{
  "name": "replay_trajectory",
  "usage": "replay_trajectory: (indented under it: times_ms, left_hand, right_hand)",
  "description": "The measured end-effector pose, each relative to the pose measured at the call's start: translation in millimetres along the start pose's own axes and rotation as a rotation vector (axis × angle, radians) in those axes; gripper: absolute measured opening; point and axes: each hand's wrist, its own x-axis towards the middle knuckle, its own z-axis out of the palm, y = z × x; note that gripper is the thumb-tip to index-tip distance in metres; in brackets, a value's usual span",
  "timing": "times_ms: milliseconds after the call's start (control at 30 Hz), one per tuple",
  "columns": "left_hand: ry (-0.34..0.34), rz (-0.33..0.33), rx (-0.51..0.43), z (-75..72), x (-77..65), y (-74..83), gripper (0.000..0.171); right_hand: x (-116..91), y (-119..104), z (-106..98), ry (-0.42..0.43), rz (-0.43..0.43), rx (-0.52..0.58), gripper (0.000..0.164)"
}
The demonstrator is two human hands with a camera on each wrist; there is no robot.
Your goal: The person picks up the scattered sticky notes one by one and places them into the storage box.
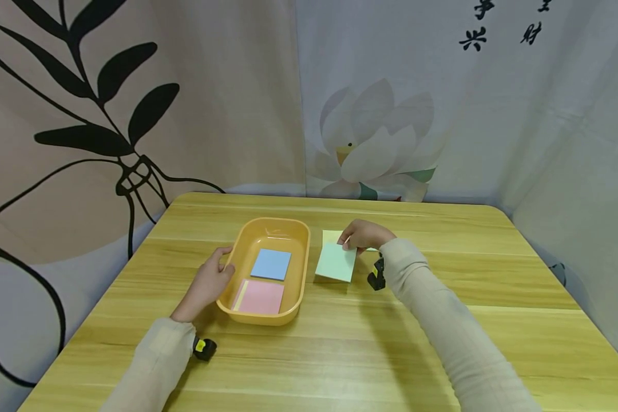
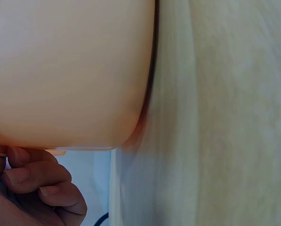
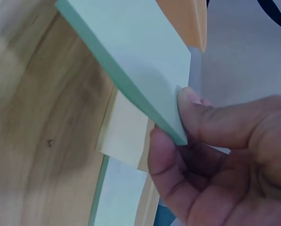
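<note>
My left hand (image 1: 212, 283) grips the left rim of an orange-yellow plastic tray (image 1: 302, 274), thumb over the edge; in the left wrist view its curled fingers (image 2: 39, 172) sit at the rim. Inside the tray lie a blue sticky note pad (image 1: 270, 264) and, nearer me, a pink pad (image 1: 260, 297) with a pale yellow strip at its left side. To the right of the tray, my right hand (image 1: 365, 234) pinches a light green sticky note pad (image 3: 135, 52) by one corner, between thumb and fingers. The held pad is tilted above the table.
Behind the held pad, a pale yellow pad (image 3: 125, 132) lies on the wooden table (image 1: 371, 366). Next to it is another light green pad (image 3: 119, 193), mostly hidden by my right hand in the head view. A printed curtain (image 1: 247, 91) hangs behind the table's far edge.
</note>
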Motion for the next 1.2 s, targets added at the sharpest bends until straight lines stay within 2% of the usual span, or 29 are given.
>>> replay_trajectory:
  times_ms: [700, 1200]
  left_hand:
    - [0.007, 0.002, -0.004, -0.3, -0.8, 0.4, 0.051]
    - [0.013, -0.007, -0.003, 0.4, -1.8, -0.2, 0.050]
  right_hand:
    - [2.5, -22.9, -15.4, -0.013, -0.024, -0.011, 0.028]
    - [-2.9, -32.9, -25.8, -0.035, -0.033, -0.063, 0.031]
